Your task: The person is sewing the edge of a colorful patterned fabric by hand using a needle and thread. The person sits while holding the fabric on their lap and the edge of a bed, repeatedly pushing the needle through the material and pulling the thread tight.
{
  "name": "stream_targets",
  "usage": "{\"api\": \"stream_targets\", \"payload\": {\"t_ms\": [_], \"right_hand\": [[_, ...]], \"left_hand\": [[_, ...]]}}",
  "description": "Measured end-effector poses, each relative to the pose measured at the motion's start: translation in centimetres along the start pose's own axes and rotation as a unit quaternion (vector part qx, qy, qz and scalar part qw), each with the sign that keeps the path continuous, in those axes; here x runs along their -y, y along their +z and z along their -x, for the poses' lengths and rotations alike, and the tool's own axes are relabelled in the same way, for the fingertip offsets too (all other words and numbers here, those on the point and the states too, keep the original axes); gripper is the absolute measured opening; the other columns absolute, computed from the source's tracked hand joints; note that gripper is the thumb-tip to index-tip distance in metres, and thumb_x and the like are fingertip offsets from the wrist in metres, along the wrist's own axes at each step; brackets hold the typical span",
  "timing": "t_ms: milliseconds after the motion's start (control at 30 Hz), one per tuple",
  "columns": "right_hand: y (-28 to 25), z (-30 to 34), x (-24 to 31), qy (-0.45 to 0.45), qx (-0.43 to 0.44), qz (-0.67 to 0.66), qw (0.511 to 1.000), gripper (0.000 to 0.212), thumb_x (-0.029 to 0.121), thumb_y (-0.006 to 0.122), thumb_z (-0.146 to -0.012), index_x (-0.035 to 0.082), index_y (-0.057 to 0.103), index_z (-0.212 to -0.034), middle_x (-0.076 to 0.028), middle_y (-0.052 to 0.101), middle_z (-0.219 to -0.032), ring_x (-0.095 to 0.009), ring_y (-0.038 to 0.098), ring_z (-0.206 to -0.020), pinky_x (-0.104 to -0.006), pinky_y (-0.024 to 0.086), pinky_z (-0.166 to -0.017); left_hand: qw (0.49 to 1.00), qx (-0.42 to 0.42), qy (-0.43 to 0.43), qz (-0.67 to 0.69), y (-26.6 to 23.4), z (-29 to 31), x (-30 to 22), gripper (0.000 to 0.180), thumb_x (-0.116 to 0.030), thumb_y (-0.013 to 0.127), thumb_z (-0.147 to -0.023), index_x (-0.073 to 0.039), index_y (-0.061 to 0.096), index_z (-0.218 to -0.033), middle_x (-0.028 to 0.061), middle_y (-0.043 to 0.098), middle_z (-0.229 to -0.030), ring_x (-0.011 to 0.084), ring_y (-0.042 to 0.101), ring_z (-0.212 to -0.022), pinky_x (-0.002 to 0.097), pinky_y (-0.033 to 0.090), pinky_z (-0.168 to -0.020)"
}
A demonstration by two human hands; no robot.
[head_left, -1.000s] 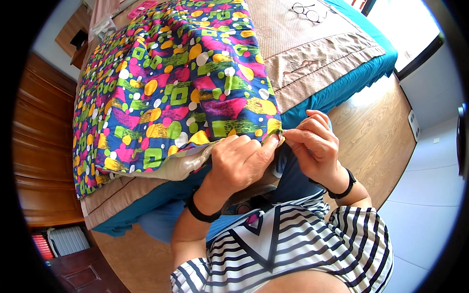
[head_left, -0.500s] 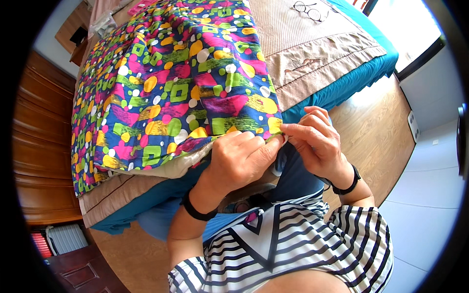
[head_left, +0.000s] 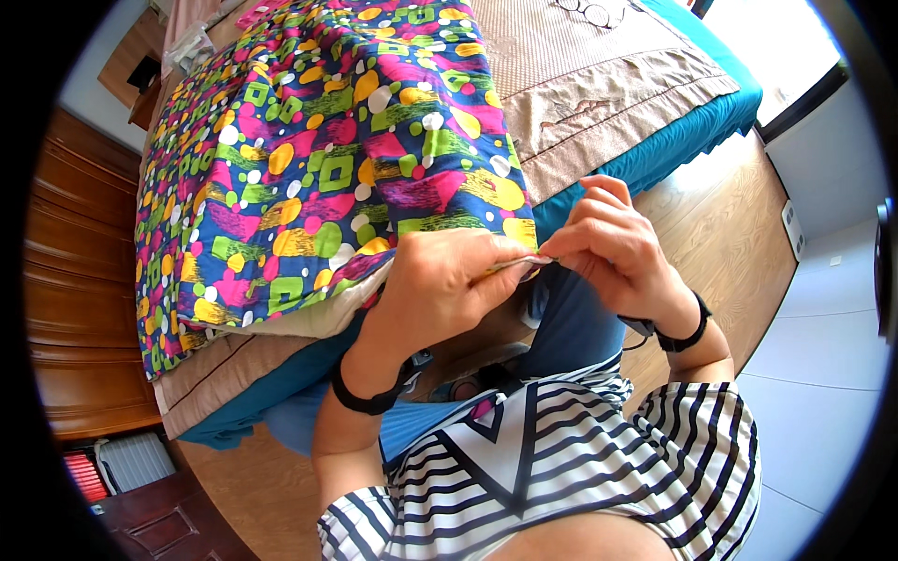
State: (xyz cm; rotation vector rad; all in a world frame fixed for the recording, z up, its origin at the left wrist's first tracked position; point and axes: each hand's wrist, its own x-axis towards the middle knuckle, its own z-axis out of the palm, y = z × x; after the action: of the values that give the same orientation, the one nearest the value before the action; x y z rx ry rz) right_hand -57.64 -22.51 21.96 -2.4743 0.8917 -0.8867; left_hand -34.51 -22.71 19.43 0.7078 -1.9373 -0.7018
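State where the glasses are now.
In the head view, the glasses lie at the top edge, right of the colourful quilt, on the beige bedspread.

A bed [head_left: 716, 126] carries everything, dressed in a teal sheet [head_left: 224, 416] whose edge hangs down its near side. Over the sheet lies a beige mat [head_left: 599, 89] with darker seam lines along its border. A multicoloured patterned cover [head_left: 327, 168] spreads across the left part, a white inner layer [head_left: 323, 313] showing along its near edge. Eyeglasses [head_left: 596, 15] rest on the mat at far right; a pink item [head_left: 257, 11], partly visible, lies at far left.
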Motion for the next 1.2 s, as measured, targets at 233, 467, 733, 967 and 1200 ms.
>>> {"api": "stream_targets", "payload": {"t_ms": [233, 467, 733, 967, 1200], "right_hand": [[0.1, -1.4, -3.3, 0.047, 0.090, -0.221, 0.970, 0.012, 0.005, 0.070, -0.083, 0.003, 0.067, -0.094, -0.007, 0.067, -0.089, -0.025, 0.063, -0.088, -0.0371, 0.043, -0.090], [1.5, -1.3, -4.0, 0.126, 0.073, -0.337, 0.930, 0.010, -0.002, 0.069, -0.083, 0.001, 0.065, -0.092, -0.002, 0.067, -0.089, -0.012, 0.061, -0.089, -0.0289, 0.048, -0.081], [3.4, -1.1, -4.2, 0.221, 0.027, -0.559, 0.799, 0.011, 0.003, 0.072, -0.088, 0.000, 0.064, -0.095, 0.000, 0.065, -0.089, -0.006, 0.059, -0.081, -0.0200, 0.048, -0.074], [4.6, -1.3, -4.9, 0.201, -0.063, -0.543, 0.813, 0.014, 0.003, 0.074, -0.086, 0.002, 0.064, -0.095, -0.002, 0.065, -0.089, -0.008, 0.061, -0.081, -0.0209, 0.049, -0.073], [3.7, -1.4, -1.2, 0.011, -0.214, -0.013, 0.977, 0.018, -0.006, 0.074, -0.076, 0.001, 0.069, -0.092, -0.012, 0.067, -0.087, -0.024, 0.068, -0.077, -0.0282, 0.054, -0.068]], "left_hand": [[0.937, 0.119, -0.252, 0.209, -1.0, -1.5, 0.5, 0.011, -0.008, 0.068, -0.089, 0.003, 0.070, -0.092, -0.0062, 0.054, -0.065, 0.0003, 0.047, -0.060, 0.0203, 0.039, -0.052], [0.900, 0.125, -0.302, 0.289, -1.2, -2.0, 1.7, 0.012, -0.010, 0.066, -0.092, 0.002, 0.070, -0.090, -0.0063, 0.054, -0.066, 0.0001, 0.044, -0.059, 0.0198, 0.035, -0.050], [0.907, 0.077, -0.290, 0.297, -0.5, -1.7, 2.3, 0.014, -0.011, 0.066, -0.094, 0.001, 0.068, -0.091, -0.0070, 0.054, -0.066, 0.0000, 0.045, -0.056, 0.0192, 0.034, -0.048], [0.899, 0.054, -0.287, 0.326, -0.1, -1.1, 2.5, 0.014, -0.012, 0.069, -0.093, 0.002, 0.069, -0.095, -0.0069, 0.055, -0.066, -0.0003, 0.045, -0.056, 0.0183, 0.034, -0.048], [0.915, -0.018, -0.283, 0.287, 0.6, -0.9, 2.3, 0.014, -0.013, 0.069, -0.093, 0.002, 0.071, -0.092, -0.0049, 0.059, -0.067, 0.0007, 0.048, -0.056, 0.0175, 0.036, -0.048]]}}
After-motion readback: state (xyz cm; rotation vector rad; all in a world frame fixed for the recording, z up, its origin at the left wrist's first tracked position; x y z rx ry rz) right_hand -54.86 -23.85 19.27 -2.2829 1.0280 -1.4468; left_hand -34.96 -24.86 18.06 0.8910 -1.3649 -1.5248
